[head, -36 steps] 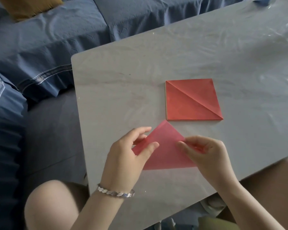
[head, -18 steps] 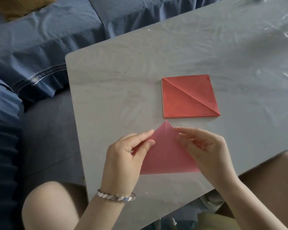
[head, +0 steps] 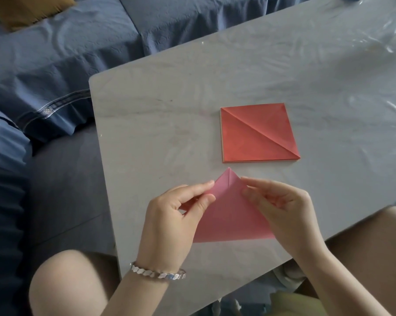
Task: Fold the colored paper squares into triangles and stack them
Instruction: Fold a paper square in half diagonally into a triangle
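Note:
A pink paper (head: 231, 215), folded into a triangle with its tip pointing away from me, lies near the table's front edge. My left hand (head: 169, 222) pinches its left slanted edge between thumb and forefinger. My right hand (head: 281, 208) pinches the right slanted edge near the tip, where the two layers gape slightly. Just beyond lies a stack of red paper squares (head: 258, 133); a folded red triangle lies on top of it, showing a diagonal edge.
The grey table (head: 169, 115) is covered with clear plastic film that wrinkles at the right. A blue sofa (head: 55, 53) stands left and behind, with a mustard cushion (head: 26, 8). My knees sit under the table's front edge.
Both hands have slid up the pink triangle's slanted edges toward its tip, and the paper has shifted a little. The red stack has not moved.

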`<state>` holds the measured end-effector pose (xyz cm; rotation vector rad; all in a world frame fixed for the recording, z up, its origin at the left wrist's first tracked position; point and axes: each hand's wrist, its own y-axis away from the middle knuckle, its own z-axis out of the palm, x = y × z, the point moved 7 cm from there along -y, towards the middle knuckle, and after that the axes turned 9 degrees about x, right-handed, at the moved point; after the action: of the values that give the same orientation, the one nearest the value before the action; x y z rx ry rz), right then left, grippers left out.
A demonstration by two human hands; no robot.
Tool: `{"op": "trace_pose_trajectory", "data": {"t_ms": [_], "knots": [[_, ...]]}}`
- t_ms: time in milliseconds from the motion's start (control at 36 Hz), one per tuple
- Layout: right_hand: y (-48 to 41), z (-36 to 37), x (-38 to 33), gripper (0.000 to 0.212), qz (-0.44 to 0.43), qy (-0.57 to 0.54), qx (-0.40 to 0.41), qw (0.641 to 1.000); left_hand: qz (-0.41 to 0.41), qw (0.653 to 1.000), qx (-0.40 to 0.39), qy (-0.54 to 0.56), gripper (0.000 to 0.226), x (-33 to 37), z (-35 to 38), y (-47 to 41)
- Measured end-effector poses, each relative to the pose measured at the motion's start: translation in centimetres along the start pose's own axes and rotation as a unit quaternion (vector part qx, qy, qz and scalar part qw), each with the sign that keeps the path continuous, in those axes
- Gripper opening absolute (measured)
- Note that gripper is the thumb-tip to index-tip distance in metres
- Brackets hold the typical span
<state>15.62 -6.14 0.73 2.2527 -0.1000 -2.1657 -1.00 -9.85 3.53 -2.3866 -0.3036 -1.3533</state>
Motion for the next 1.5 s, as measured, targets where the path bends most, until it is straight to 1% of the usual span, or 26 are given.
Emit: {"op": "trace_pose_trajectory", "data": {"t_ms": [111,222,361,583,694,750,806,889,972,1028,1056,1083,1139,1167,1222,1278,1306,1389,1417,1500], "knots": [[0.0,0.1,0.0,0.030,-0.007,0.012,-0.002,1.000,-0.040,0.999,-0.004,0.018,0.032,-0.4,0.0,0.0],[-0.1,0.1,0.0,0.037,-0.011,0.013,-0.001,1.000,-0.052,0.998,-0.005,0.026,0.032,-0.4,0.0,0.0],[0.0,0.2,0.1,0.041,-0.018,0.026,-0.009,0.999,-0.063,0.997,-0.005,0.037,0.034,-0.5,-0.1,0.3],[0.1,0.1,0.2,0.042,-0.035,0.048,-0.019,0.998,-0.093,0.994,-0.009,0.052,0.034,-0.9,0.1,0.8],[0.1,0.1,0.3,0.037,-0.044,0.058,-0.033,0.997,-0.092,0.995,-0.019,0.031,0.033,-0.8,0.1,1.1],[0.0,0.1,0.3,0.034,-0.056,0.076,-0.045,0.995,-0.097,0.995,-0.027,0.019,0.033,-0.9,0.1,1.1],[-0.2,0.4,0.2,0.033,-0.074,0.110,-0.078,0.988,-0.100,0.994,-0.042,0.005,0.034,-1.1,0.3,0.9],[-0.7,1.4,0.1,0.030,-0.115,0.197,-0.167,0.959,-0.097,0.990,-0.101,-0.020,0.036,-1.5,1.2,0.3],[-1.1,2.7,-0.7,0.020,-0.203,0.287,-0.252,0.902,-0.072,0.982,-0.159,-0.066,0.016,-1.7,2.1,-0.1],[-1.5,3.6,-1.3,0.021,-0.245,0.331,-0.287,0.865,-0.073,0.978,-0.180,-0.070,0.015,-2.0,2.5,0.0],[-1.8,3.9,-1.6,0.022,-0.273,0.348,-0.283,0.851,-0.082,0.978,-0.179,-0.062,0.018,-2.3,2.6,0.0],[-2.1,4.2,-2.0,0.021,-0.317,0.363,-0.261,0.836,-0.101,0.980,-0.168,-0.046,0.020,-2.7,2.5,-0.1],[-2.4,4.5,-2.7,0.023,-0.409,0.387,-0.183,0.806,-0.175,0.978,-0.111,0.012,0.023,-4.1,2.0,-0.4],[-2.5,4.5,-2.8,0.024,-0.429,0.390,-0.146,0.802,-0.217,0.973,-0.074,0.034,0.024,-5.2,1.7,-0.5],[-2.4,4.7,-2.2,0.027,-0.424,0.381,-0.113,0.814,-0.284,0.957,-0.015,0.055,0.023,-7.6,1.2,-0.4],[-1.8,5.1,-0.4,0.032,-0.401,0.383,-0.120,0.823,-0.333,0.940,0.032,0.068,0.021,-9.9,0.9,0.0],[-1.4,5.3,0.8,0.034,-0.395,0.398,-0.132,0.817,-0.350,0.933,0.050,0.065,0.021,-10.9,0.7,0.2],[0.4,6.2,4.5,0.040,-0.389,0.455,-0.194,0.777,-0.347,0.935,0.067,0.010,0.024,-12.8,0.4,0.6],[0.9,6.3,5.4,0.042,-0.386,0.462,-0.210,0.770,-0.338,0.939,0.067,-0.011,0.023,-13.0,0.3,0.6],[1.8,6.3,7.4,0.058,-0.356,0.484,-0.235,0.764,-0.320,0.944,0.070,-0.043,0.021,-13.1,0.1,0.7]]}}
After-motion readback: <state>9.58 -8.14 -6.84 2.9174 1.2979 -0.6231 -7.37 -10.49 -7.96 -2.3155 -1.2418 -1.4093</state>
